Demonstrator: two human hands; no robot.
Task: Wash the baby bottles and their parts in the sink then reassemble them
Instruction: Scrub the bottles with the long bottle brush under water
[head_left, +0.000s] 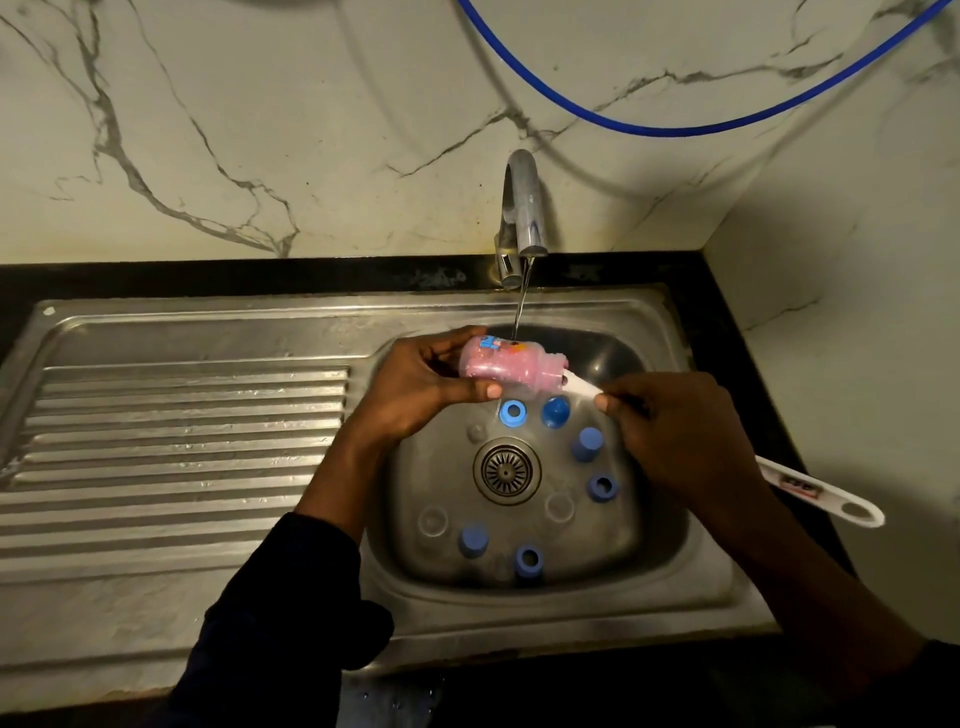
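Sink (571, 613): steel basin under both my hands, tap running
Left hand (415, 389): fingers and thumb clamped round the bottle's base end
Right hand (675, 431): fingers pinched on the brush handle, just beside the bottle's mouth
Brush (582, 387): head appears to be inside the bottle
Bottle (511, 366): held over the basin, long axis left to right, mouth towards my right hand; scrub strokes should run along that line
Blue parts (513, 412): scattered round the drain

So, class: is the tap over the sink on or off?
On. A thin stream of water falls from the tap onto the pink bottle, which the left hand holds sideways above the basin.
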